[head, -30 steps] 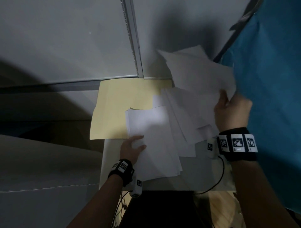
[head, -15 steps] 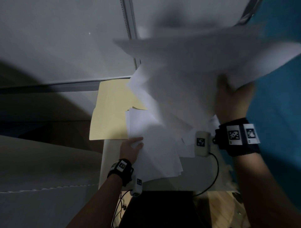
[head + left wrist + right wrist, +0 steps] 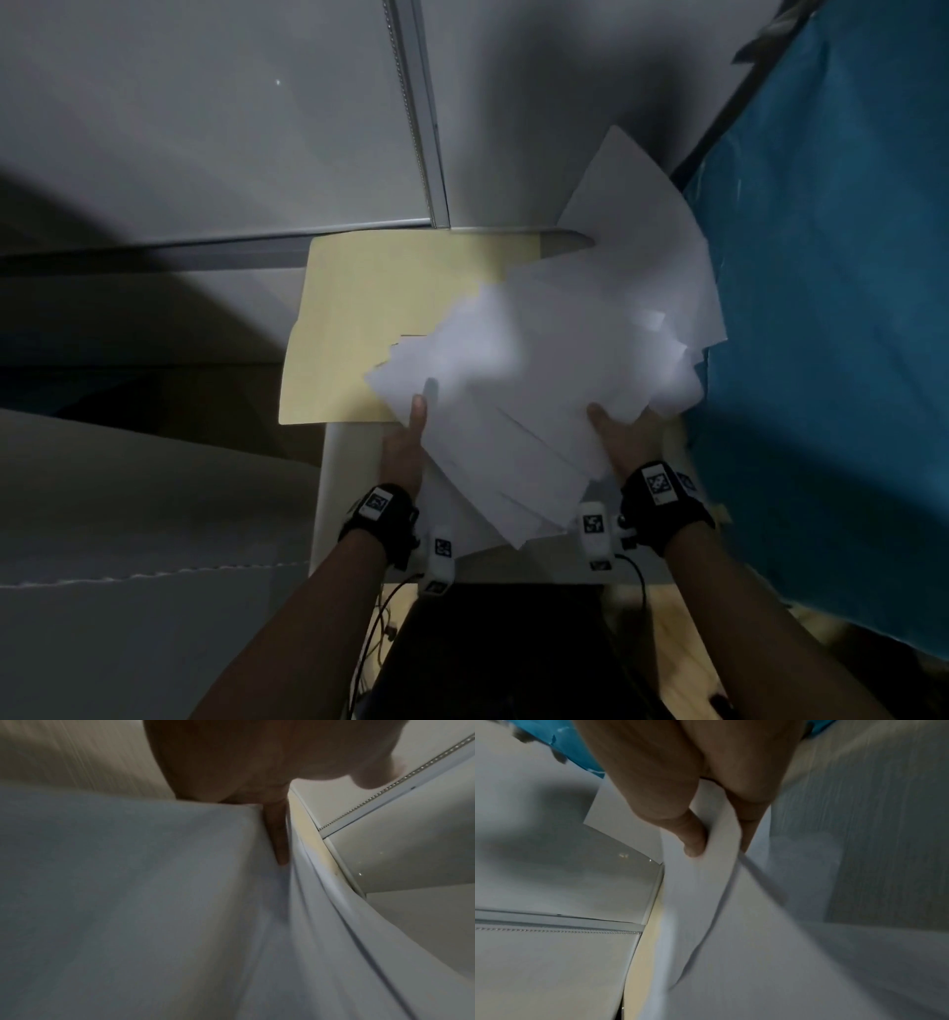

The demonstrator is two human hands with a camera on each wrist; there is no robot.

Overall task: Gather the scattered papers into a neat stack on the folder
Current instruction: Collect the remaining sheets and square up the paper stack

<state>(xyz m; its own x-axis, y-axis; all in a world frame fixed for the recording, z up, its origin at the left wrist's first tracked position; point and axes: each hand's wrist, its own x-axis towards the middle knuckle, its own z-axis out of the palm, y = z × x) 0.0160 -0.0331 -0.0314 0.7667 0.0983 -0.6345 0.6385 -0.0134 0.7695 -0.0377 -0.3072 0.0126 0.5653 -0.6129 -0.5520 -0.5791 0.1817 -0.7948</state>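
Papers (image 3: pixel 518 390) sit in one loose, fanned bundle, skewed, only partly over the yellow folder (image 3: pixel 390 308); the rest hangs over the white surface (image 3: pixel 354 493) toward the right. One sheet (image 3: pixel 631 205) at the far right sticks up against the wall beside the blue cloth (image 3: pixel 832 308), its lower part under or in the bundle, can't tell which.

Left hand (image 3: pixel 405 447) is at the bundle's left edge, thumb on top of the sheets; in the left wrist view the fingers (image 3: pixel 277 833) are tucked in against the paper, so it reads as gripping the papers, though the view is blurry. Right hand (image 3: pixel 624 437) holds the right edge; in the right wrist view the thumb (image 3: pixel 693 839) lies on one face and a finger on the other, pinching several sheets.

Progress, judged: gathering mostly done, since nearly all sheets are in one pile between both hands. Not done: edges are ragged, corners poke out at the near and left sides, and the pile is rotated against the folder. Left to do: pull in the far-right sheet, square the edges, shift the pile left and away so it lies wholly on the folder. Risk: thin sheets slip or crease when pushed.
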